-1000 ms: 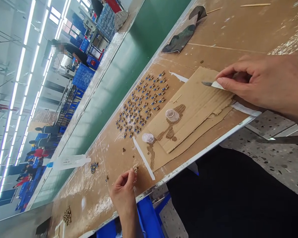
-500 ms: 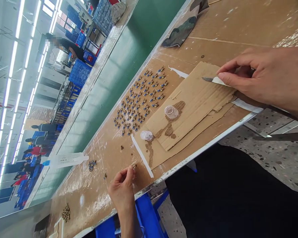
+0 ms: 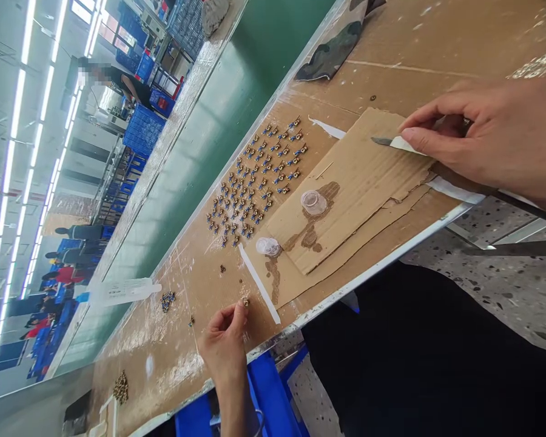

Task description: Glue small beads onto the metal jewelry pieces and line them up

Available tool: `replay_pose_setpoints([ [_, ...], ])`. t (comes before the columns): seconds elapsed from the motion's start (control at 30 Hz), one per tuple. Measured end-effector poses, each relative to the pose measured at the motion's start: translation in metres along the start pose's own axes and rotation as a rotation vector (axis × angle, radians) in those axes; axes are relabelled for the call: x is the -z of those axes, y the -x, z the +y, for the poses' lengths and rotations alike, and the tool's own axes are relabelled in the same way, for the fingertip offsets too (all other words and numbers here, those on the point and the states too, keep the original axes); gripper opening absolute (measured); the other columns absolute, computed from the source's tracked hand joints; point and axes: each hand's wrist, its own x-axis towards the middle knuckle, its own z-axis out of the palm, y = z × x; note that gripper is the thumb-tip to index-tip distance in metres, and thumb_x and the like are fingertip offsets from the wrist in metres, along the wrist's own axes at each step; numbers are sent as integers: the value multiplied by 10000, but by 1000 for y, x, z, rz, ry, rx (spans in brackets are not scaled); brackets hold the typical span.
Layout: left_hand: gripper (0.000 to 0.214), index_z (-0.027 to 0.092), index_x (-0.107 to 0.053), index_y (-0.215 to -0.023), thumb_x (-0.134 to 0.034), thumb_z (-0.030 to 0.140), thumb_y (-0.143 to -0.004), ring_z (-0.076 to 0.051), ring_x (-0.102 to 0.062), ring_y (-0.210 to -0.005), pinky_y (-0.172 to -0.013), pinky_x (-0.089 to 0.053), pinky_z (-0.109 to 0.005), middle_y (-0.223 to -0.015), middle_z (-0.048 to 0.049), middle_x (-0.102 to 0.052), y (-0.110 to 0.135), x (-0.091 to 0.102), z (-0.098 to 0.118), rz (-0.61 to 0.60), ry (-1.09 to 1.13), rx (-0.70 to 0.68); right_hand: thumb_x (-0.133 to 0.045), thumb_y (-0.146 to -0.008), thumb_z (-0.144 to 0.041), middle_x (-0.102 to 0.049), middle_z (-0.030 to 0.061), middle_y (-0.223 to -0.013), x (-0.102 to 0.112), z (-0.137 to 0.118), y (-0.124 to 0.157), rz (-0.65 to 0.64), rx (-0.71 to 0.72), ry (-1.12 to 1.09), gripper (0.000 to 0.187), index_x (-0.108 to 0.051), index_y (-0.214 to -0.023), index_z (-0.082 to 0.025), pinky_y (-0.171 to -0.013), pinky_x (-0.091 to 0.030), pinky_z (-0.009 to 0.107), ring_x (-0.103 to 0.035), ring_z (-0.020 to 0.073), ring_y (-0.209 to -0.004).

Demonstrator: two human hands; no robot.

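My left hand (image 3: 225,346) rests near the table's front edge, thumb and forefinger pinched at a tiny brass part (image 3: 245,301). My right hand (image 3: 486,136) lies on a torn cardboard sheet (image 3: 364,182) and grips a white-handled blade (image 3: 391,142) whose metal tip points left. Rows of small brass-and-blue parts (image 3: 255,182) stand on the brown table beyond the cardboard. Two small clear caps (image 3: 314,202) (image 3: 267,246) sit on the stained cardboard.
A white strip (image 3: 259,284) lies beside my left hand. A white glue tube (image 3: 122,291), loose part heaps (image 3: 167,300) (image 3: 121,387) and a camouflage cloth (image 3: 332,51) sit on the table. A green conveyor belt (image 3: 218,121) runs alongside. People and blue crates (image 3: 143,130) are further off.
The view has drifted slightly, so everything sits a little higher and further left. Both hands hold nearly the same pose; the left pinch stays at the small part.
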Motion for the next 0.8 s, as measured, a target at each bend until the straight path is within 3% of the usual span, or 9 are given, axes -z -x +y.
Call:
replay_pose_setpoints([
  [0.27,296,200,-692,-605,-654,494,-600,-211,-630,-638,-634,-426,-300,-601,-17,-685,-8,2,5,-15,-210,-47,-603,-839,-306,-569,-27,-745,-2,4,-4,9,-38,-16,142,-652,-885,-182,-571,-301,245,-435,44,-625],
  [0.53,280,218,-690,-606,-612,483,-649,-205,-617,-616,-641,-424,-300,-587,-5,-673,-10,2,14,-25,-321,-64,-527,-828,-537,-567,-29,-715,-5,5,-4,45,0,-23,398,-664,-870,-166,-564,-316,245,-424,23,-585],
  [0.7,280,201,-712,-641,-694,480,-622,-188,-637,-658,-638,-459,-268,-631,-11,-698,-2,8,3,-5,-80,-54,-523,-861,-468,-594,7,-773,-2,6,-2,113,5,-105,345,-668,-922,-161,-562,-368,230,-451,30,-593],
  [0.8,280,202,-728,-708,-756,458,-599,-143,-643,-675,-664,-489,-219,-669,-3,-713,17,8,-8,74,204,-56,-490,-907,-348,-621,84,-895,2,7,6,332,125,-118,291,-655,-1000,-129,-633,-433,230,-511,66,-687],
])
